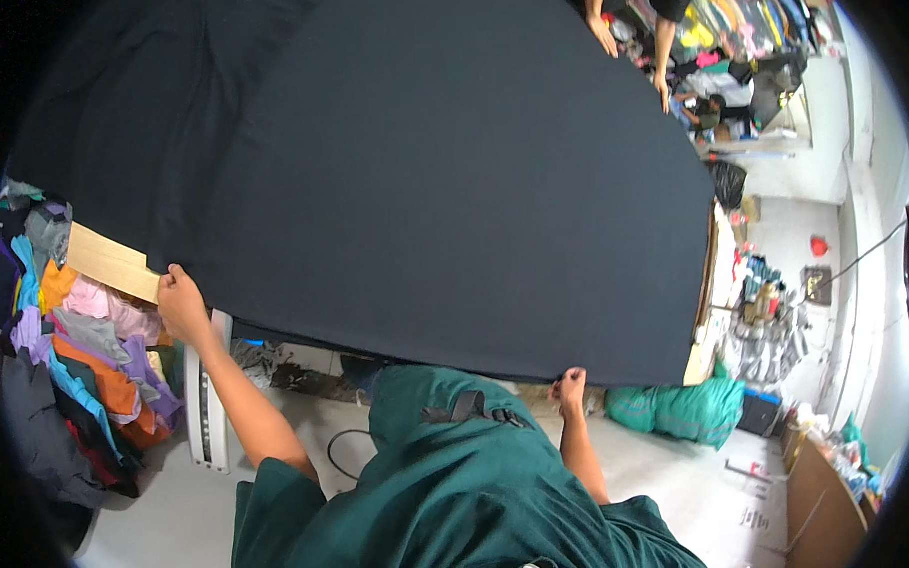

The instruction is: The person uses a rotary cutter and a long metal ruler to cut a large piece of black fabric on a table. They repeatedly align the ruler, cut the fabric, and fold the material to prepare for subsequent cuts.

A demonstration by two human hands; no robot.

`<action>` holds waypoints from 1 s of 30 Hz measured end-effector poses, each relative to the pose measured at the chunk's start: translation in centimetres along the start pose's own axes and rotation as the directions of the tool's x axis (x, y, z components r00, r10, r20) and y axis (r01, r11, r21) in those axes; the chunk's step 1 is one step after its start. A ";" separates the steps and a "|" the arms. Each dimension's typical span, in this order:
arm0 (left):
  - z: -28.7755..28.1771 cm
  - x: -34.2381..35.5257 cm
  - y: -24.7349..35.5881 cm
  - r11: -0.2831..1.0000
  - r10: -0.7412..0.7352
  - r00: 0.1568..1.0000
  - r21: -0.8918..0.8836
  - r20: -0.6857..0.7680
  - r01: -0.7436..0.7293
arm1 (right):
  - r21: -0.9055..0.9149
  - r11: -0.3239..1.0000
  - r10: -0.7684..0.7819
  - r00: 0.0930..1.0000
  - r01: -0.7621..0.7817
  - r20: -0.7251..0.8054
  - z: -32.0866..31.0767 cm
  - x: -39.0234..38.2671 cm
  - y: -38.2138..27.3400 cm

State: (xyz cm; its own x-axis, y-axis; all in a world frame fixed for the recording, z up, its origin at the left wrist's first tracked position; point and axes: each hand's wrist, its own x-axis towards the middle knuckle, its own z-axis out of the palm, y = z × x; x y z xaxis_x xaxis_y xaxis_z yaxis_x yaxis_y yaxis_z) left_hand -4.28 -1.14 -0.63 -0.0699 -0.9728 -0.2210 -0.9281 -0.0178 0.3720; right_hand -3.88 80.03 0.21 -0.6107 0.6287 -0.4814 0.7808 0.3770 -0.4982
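Note:
A wide sheet of black fabric point(451, 184) lies spread over a table in front of me, smooth at the right and rippled toward the left. My left hand point(182, 306) is closed at the fabric's near left edge, beside a tan board-like strip point(108, 258) that shows past the cloth. At the near edge, right of my body, my right hand point(570, 388) pinches the fabric's border between thumb and fingers. Across the table, a co-worker's two hands point(603, 36) touch the far right edge of the cloth.
Colourful cloth scraps point(106, 336) are heaped at the left, next to a white metal post point(209, 413). A green bundle point(679, 411) rests on the floor below the table's right corner. Piled garments point(726, 34) stand at the far right. A brown panel point(827, 496) is at lower right.

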 end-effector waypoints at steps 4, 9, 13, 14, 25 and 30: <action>-0.4 -0.2 0.3 1.000 -0.012 1.000 -0.006 0.007 0.012 | -0.141 0.983 0.118 0.993 -0.115 0.015 -0.4 0.9 -1.4; -0.5 -0.1 0.2 1.000 0.001 1.000 -0.017 -0.003 -0.001 | -0.374 0.920 0.086 0.990 -0.122 -0.110 0.3 1.3 -2.3; 0.1 -0.3 -0.2 0.998 0.001 0.995 -0.065 -0.097 -0.007 | -0.358 0.931 0.008 0.986 -0.068 -0.167 0.9 0.5 -2.4; -0.1 -0.6 -0.2 0.997 -0.005 0.994 -0.080 -0.105 -0.004 | -0.341 0.939 -0.011 0.984 -0.052 -0.178 1.1 0.0 -2.3; 0.0 -11.7 2.6 0.481 0.759 0.496 -0.148 -0.421 -0.864 | -0.133 0.983 -0.173 0.877 0.126 -0.449 3.9 -4.1 -1.5; 0.9 -19.7 3.3 0.277 0.950 0.303 -0.241 -0.077 -0.930 | -0.006 0.987 -0.151 0.912 0.161 -0.382 2.6 -3.5 -0.9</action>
State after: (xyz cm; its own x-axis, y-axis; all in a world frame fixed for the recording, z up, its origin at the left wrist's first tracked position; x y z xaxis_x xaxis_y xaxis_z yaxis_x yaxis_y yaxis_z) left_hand -6.29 18.17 4.18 -0.8746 -0.3294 0.3558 -0.1040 0.8442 0.5258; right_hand -2.78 75.69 0.45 -0.6242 0.7763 -0.0881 0.6735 0.4775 -0.5643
